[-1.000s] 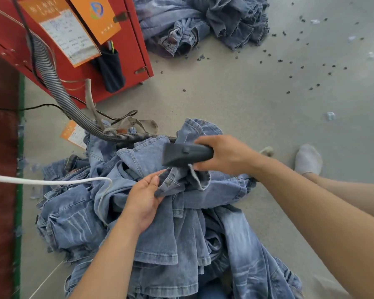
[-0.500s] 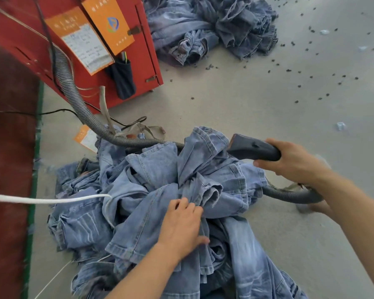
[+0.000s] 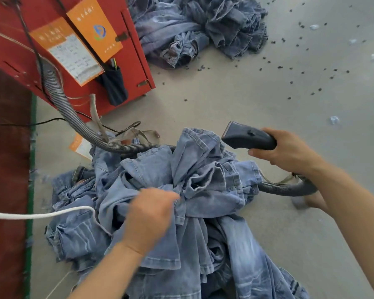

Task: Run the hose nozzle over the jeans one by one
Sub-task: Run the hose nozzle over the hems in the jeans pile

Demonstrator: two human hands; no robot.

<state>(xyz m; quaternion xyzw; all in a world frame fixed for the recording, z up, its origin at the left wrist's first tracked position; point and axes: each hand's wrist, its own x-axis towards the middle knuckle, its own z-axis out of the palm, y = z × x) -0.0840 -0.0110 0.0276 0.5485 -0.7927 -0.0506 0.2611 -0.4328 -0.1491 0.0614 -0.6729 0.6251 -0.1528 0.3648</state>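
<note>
denim pile (image 3: 181, 212) sits under the left hand (image 3: 149, 219), which bunches a fold of it – soft, floppy, probably heavy, so grab a waistband. right hand (image 3: 287, 152) wraps the hose nozzle (image 3: 246, 137), hovering just above the jeans.

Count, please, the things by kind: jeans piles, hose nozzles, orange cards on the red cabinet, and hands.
Jeans piles: 2 (near pile, far pile)
Hose nozzles: 1
Orange cards on the red cabinet: 2
Hands: 2 (left hand, right hand)
Total: 7
</note>
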